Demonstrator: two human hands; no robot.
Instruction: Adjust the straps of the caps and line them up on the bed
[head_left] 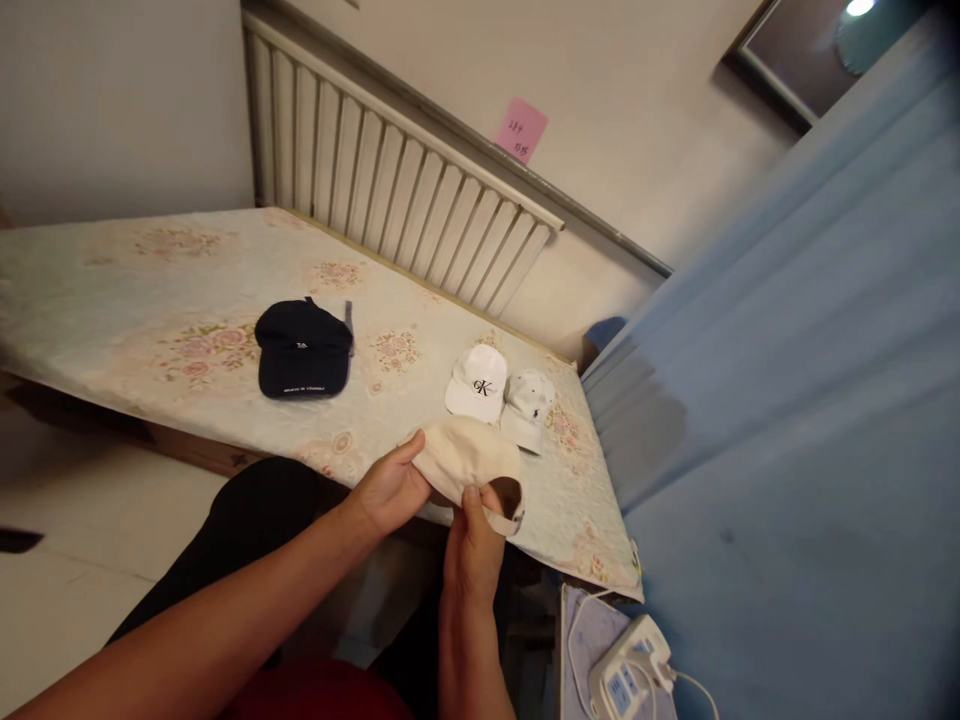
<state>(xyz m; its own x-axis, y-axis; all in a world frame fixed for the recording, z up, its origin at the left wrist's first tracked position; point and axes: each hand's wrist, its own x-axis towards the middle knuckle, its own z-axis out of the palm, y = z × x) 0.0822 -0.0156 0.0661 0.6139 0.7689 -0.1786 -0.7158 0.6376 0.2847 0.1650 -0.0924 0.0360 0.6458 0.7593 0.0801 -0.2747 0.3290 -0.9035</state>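
Close to the near edge of a flowered table (pixel 135 290), 2 bare hands hold 1 beige cap (pixel 469 458): the left hand (pixel 390 490) grips its crown, the right hand (pixel 472 545) pinches its back rim. Beyond it lie 2 white caps (pixel 480 383) touching each other, and 1 navy cap (pixel 304 350) well apart.

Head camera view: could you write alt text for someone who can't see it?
A person's left hand and right hand hold a beige cap at the near edge of a floral mattress. On it lie a black cap and a white lettered cap beside another white cap.
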